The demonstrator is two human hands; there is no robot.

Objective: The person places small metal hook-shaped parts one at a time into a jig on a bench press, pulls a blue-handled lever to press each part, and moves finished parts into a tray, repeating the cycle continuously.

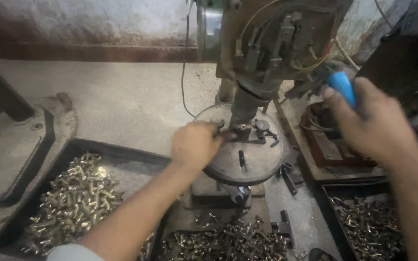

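Observation:
A drill press [267, 53] stands in the middle, its spindle [247, 104] down over a round metal table [247, 159] that carries a small dark clamp fixture [260, 133]. My left hand [197, 145] rests on the table's left side, fingers closed at the fixture; whatever small part it pinches is hidden. My right hand [371, 121] is wrapped around the blue-capped feed handle [342, 87] at the machine's right.
A black tray [30, 212] at the lower left holds several brass-coloured fittings [76, 198]. More fittings lie in a heap [228, 241] below the table and in a tray [371, 227] at the lower right. A cable [184, 72] hangs behind.

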